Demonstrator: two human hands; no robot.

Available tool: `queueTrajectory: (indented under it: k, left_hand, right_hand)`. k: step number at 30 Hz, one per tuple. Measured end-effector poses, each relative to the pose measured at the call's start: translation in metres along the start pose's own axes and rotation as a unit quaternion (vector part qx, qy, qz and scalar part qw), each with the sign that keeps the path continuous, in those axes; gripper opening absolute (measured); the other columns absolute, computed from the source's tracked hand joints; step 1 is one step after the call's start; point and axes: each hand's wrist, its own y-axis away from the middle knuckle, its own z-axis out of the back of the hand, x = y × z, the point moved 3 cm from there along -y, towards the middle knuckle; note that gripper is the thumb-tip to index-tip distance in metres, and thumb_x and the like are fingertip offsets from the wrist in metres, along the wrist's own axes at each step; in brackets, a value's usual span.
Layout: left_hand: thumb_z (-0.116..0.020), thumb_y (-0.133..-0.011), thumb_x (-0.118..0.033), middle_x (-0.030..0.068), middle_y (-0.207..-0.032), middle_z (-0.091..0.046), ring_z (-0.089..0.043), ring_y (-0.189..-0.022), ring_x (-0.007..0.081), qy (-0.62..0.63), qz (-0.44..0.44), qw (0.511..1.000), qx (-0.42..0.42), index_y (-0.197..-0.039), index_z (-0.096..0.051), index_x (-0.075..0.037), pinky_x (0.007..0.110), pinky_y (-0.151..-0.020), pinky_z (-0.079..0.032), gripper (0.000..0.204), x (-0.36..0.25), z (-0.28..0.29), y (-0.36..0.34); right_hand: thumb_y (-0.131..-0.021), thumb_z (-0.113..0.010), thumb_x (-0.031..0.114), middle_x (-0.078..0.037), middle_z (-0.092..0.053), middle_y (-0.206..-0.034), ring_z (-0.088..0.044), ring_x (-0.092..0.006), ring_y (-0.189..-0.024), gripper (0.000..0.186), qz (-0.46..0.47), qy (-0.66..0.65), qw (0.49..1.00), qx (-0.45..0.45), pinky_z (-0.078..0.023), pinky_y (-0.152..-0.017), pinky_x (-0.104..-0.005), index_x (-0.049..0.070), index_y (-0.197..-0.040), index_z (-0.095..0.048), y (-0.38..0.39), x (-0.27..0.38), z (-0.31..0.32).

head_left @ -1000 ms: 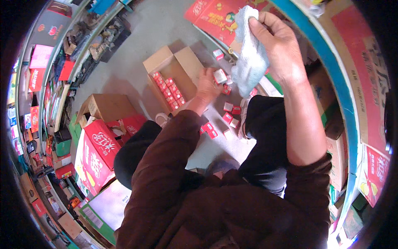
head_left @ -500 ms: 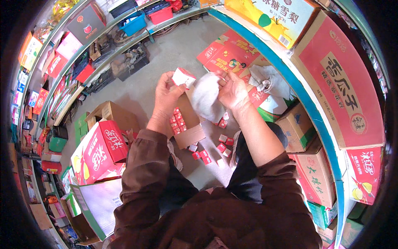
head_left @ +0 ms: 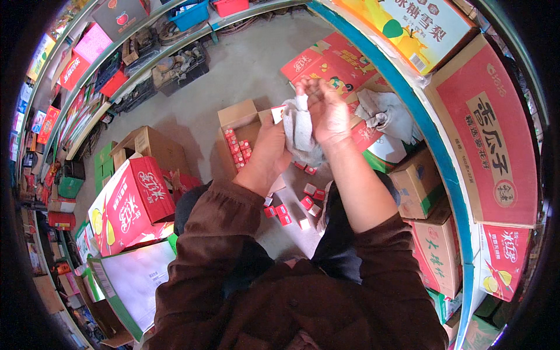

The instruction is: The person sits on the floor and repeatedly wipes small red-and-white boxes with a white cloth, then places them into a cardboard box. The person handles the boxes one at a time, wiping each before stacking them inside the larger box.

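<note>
My left hand (head_left: 269,153) is closed around a small red-and-white box (head_left: 277,113), of which only one end shows. A grey cloth (head_left: 300,129) lies against the box and covers much of it. My right hand (head_left: 331,114) has the cloth gripped at its thumb side, palm turned up and fingers curled. Beyond my left hand stands an open cardboard carton (head_left: 238,112) with several small red boxes (head_left: 237,149) inside. More small red-and-white boxes (head_left: 284,214) lie scattered on the floor between my legs.
Another grey cloth (head_left: 385,114) lies to the right on flattened red cardboard (head_left: 326,61). A shelf with a teal edge (head_left: 434,122) curves along my right, bearing large cartons (head_left: 484,134). Red drink cartons (head_left: 131,204) stand at my left, and stocked shelves (head_left: 146,41) run behind them.
My hands have come together. The left moved right and slightly down with the small box, and the cloth now presses against it. The view has shifted a little.
</note>
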Motion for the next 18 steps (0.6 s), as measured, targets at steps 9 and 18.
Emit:
queueTrajectory:
  k: [9, 18]
  left_hand:
    - [-0.055, -0.088, -0.004, 0.0066, -0.104, -0.058, -0.059, -0.095, 0.0147, -0.114, -0.190, 0.975, -0.015, -0.117, -0.043, -0.004, 0.032, -0.081, -0.050, 0.031, -0.043, -0.021, 0.005]
    - [-0.071, -0.077, -0.003, 0.0040, -0.108, -0.055, -0.054, -0.101, 0.0118, -0.349, -0.260, 0.883, 0.177, -0.121, -0.041, -0.003, 0.028, -0.089, -0.045, 0.053, -0.070, -0.041, 0.020]
  right_hand:
    - [-0.085, -0.060, 0.013, -0.007, -0.062, -0.098, -0.060, -0.0177, -0.084, 0.025, -0.115, 0.362, 0.925, -0.004, -0.050, -0.073, -0.0309, 0.003, -0.108, -0.058, 0.021, 0.002, 0.008]
    - [-0.080, -0.063, 0.024, -0.010, -0.062, -0.102, -0.060, -0.0274, -0.095, 0.036, 0.119, 0.632, 0.718, 0.267, -0.047, -0.083, -0.0376, 0.010, -0.112, -0.056, 0.034, -0.004, 0.006]
